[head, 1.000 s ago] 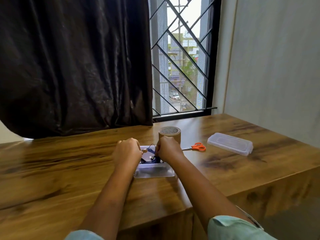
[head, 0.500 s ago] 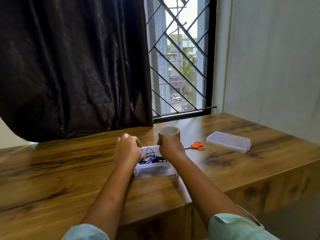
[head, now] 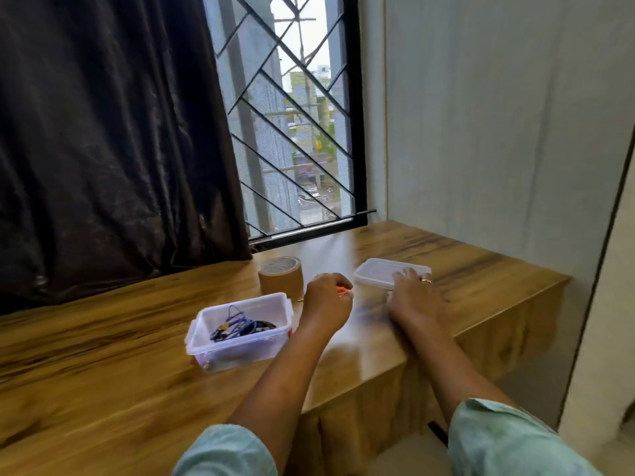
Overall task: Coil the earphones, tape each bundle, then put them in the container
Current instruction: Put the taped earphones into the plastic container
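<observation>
Earphones [head: 240,329] in container [head: 237,350]; closing step. Right hand [head: 414,298] rests flat-fingered on lid [head: 374,273]; left hand [head: 328,298] curled, grip unclear. Next: lift lid onto container.

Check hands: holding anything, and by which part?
Right hand lays fingers on the lid, at its near right end. Left hand curls over the orange scissors; grip cannot be told.

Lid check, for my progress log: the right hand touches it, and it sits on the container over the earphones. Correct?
No. The head view shows the lid lying on the table, apart from the open container; the right hand does touch it.
</observation>
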Motion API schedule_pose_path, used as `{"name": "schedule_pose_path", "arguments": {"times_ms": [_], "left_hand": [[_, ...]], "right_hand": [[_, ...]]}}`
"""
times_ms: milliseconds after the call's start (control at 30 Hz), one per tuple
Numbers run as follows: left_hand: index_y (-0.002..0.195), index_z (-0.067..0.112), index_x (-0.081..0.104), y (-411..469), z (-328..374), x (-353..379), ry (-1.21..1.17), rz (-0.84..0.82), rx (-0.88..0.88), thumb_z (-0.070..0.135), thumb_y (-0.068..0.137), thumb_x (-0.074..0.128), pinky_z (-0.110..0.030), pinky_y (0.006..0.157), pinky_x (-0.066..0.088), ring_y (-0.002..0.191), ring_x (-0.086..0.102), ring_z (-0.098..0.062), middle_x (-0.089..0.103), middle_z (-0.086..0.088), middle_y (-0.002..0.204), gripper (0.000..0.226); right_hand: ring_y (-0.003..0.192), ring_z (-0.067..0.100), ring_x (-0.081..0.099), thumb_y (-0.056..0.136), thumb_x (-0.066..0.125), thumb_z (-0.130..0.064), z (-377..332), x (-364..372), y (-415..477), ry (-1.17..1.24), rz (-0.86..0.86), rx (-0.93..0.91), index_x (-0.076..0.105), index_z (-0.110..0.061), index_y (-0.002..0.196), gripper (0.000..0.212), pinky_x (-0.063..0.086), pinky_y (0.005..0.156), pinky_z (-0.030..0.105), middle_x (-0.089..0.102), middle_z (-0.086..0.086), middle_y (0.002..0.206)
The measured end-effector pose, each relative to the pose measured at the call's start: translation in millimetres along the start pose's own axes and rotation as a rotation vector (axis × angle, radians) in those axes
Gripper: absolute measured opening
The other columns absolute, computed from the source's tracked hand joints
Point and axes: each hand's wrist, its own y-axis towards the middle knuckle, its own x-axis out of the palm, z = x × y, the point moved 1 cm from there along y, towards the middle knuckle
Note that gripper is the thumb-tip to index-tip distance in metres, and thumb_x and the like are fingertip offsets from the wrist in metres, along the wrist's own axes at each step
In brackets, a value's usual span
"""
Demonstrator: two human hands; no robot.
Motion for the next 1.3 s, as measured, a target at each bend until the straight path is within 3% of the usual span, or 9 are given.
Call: {"name": "schedule_pose_path", "arguments": {"times_ms": [100,167,333,567,700,933,1133,1200,1300], "left_hand": [[0.111,0.018,0.066,10.7,4.4,22.6,-0.074,-0.071,-0.09,0.015,0.086,0.063,-0.032,0.091,0.049,0.102,0.058,-0.021,0.062,-0.008,0.116,0.025],[0.12,0.019,0.061,17.3,2.7,35.2,-0.114,-0.086,-0.168,0.015,0.087,0.062,-0.031,0.083,0.052,0.102,0.056,-0.022,0.059,-0.006,0.119,0.033],[0.122,0.014,0.059,20.1,-15.3,55.7,-0.109,0.009,-0.363,0.023,0.087,0.061,-0.035,0.091,0.05,0.106,0.06,-0.03,0.062,-0.01,0.122,0.036],[0.12,0.014,0.061,8.6,-1.9,59.2,-0.106,0.131,-0.382,0.014,0.084,0.061,-0.027,0.088,0.045,0.108,0.059,-0.025,0.065,-0.008,0.119,0.035],[0.118,0.017,0.06,-3.1,-1.1,46.4,-0.163,0.284,-0.249,0.016,0.087,0.059,-0.036,0.086,0.053,0.104,0.06,-0.025,0.066,-0.008,0.116,0.03],[0.109,0.019,0.058,-8.4,2.5,-28.8,-0.134,0.481,-0.056,0.006,0.082,0.062,-0.036,0.082,0.052,0.104,0.059,-0.027,0.064,-0.007,0.112,0.03],[0.095,0.021,0.06,-20.5,-45.4,-106.9,-0.105,0.56,-0.147,0.004,0.081,0.06,-0.042,0.071,0.057,0.081,0.065,-0.024,0.066,0.001,0.086,0.023],[0.087,0.024,0.059,-25.6,-66.4,-119.0,-0.076,0.527,-0.237,0.004,0.08,0.059,-0.045,0.071,0.057,0.079,0.064,-0.028,0.067,-0.002,0.082,0.022],[0.084,0.02,0.063,-33.8,-93.4,-127.1,-0.022,0.522,-0.37,0.006,0.079,0.059,-0.033,0.072,0.051,0.084,0.064,-0.032,0.07,-0.007,0.085,0.015]], "right_hand": [[0.124,0.031,0.043,0.096,0.039,-0.038,19.0,1.2,1.0,0.02,-0.045,0.007,0.045,-0.025,0.132,0.039,0.034,0.102,0.045,0.044,0.0,0.14],[0.116,0.029,0.049,0.095,0.042,-0.038,28.0,-2.2,-0.1,0.052,-0.015,-0.015,0.05,-0.027,0.123,0.032,0.036,0.099,0.043,0.053,0.001,0.129],[0.083,0.018,0.055,0.092,0.051,-0.044,46.5,-7.7,-15.0,0.234,0.144,-0.102,0.053,-0.022,0.085,0.023,0.047,0.072,0.033,0.06,0.002,0.094],[0.093,0.02,0.056,0.088,0.062,-0.019,50.0,-8.9,-17.7,0.394,0.174,0.07,0.063,-0.011,0.102,0.015,0.046,0.078,0.026,0.058,0.007,0.11],[0.094,0.016,0.058,0.087,0.062,-0.006,48.1,-10.3,-23.0,0.628,0.172,0.171,0.065,-0.01,0.104,0.018,0.049,0.076,0.025,0.065,0.007,0.109],[0.088,0.017,0.062,0.084,0.06,-0.004,-4.6,-37.1,-40.9,1.085,0.144,0.102,0.07,-0.015,0.099,0.02,0.051,0.074,0.029,0.068,0.004,0.094],[0.079,0.022,0.066,0.074,0.065,-0.005,-83.6,-30.8,-46.1,1.048,-0.009,-0.007,0.072,-0.025,0.081,0.022,0.052,0.066,0.029,0.071,0.007,0.086],[0.081,0.024,0.067,0.075,0.064,-0.008,-103.8,-21.2,-49.8,0.985,-0.083,-0.01,0.072,-0.023,0.089,0.022,0.056,0.074,0.035,0.072,0.01,0.092],[0.094,0.025,0.066,0.08,0.065,-0.011,-126.3,-8.2,-56.2,0.889,-0.181,-0.03,0.069,-0.014,0.109,0.029,0.055,0.084,0.037,0.069,0.012,0.107]]}}
